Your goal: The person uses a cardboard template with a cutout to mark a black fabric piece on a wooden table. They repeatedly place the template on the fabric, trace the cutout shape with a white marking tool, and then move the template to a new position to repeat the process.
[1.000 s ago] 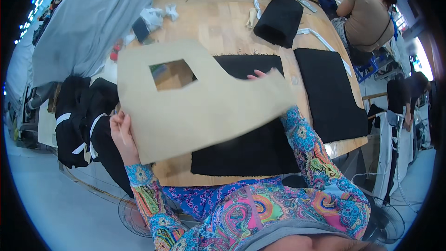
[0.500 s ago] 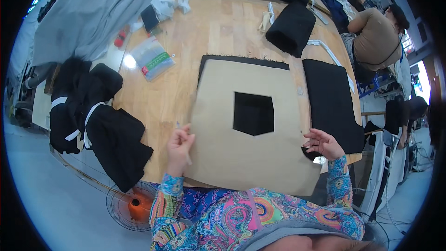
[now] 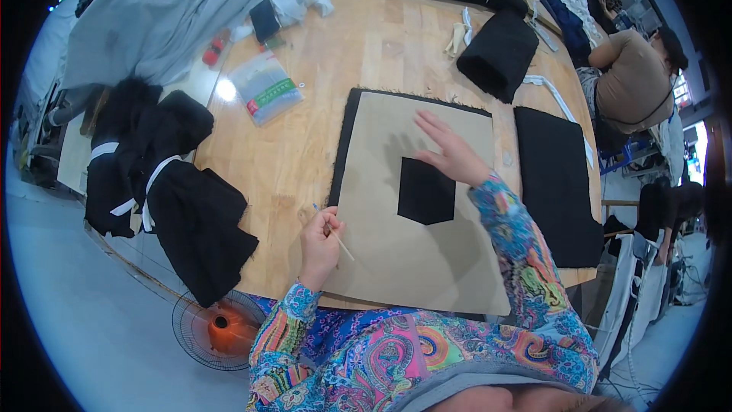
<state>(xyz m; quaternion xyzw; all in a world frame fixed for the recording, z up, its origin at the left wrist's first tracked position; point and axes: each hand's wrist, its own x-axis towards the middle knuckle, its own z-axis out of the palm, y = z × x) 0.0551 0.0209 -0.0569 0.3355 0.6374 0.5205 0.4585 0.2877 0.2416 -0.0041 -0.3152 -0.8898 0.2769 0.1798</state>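
Note:
A tan card template (image 3: 393, 263) with a five-sided cut-out lies on a piece of black fabric (image 3: 345, 145). The fabric shows along the template's top and left edges, and black shows through the cut-out. At the template's lower left edge, my left hand (image 3: 319, 248) is closed round a thin pale pen-like stick (image 3: 345, 244) with a bluish end. My right hand (image 3: 451, 154) is over the template, just above and right of the cut-out, fingers stretched out and holding nothing. Its shadow falls on the card; whether it touches the card I cannot tell.
Folded black fabric (image 3: 557, 191) lies to the right, with a black roll (image 3: 499, 53) beyond it. A clear plastic packet (image 3: 265, 90) sits at the upper left of the wooden table (image 3: 305, 145). Tied black bundles (image 3: 191, 214) hang at the left edge, above an orange fan (image 3: 229, 328).
My right hand has swung from the template's right edge up and left over the card. The template's bottom right corner has shifted left. My left hand keeps the stick, now tilted over the card.

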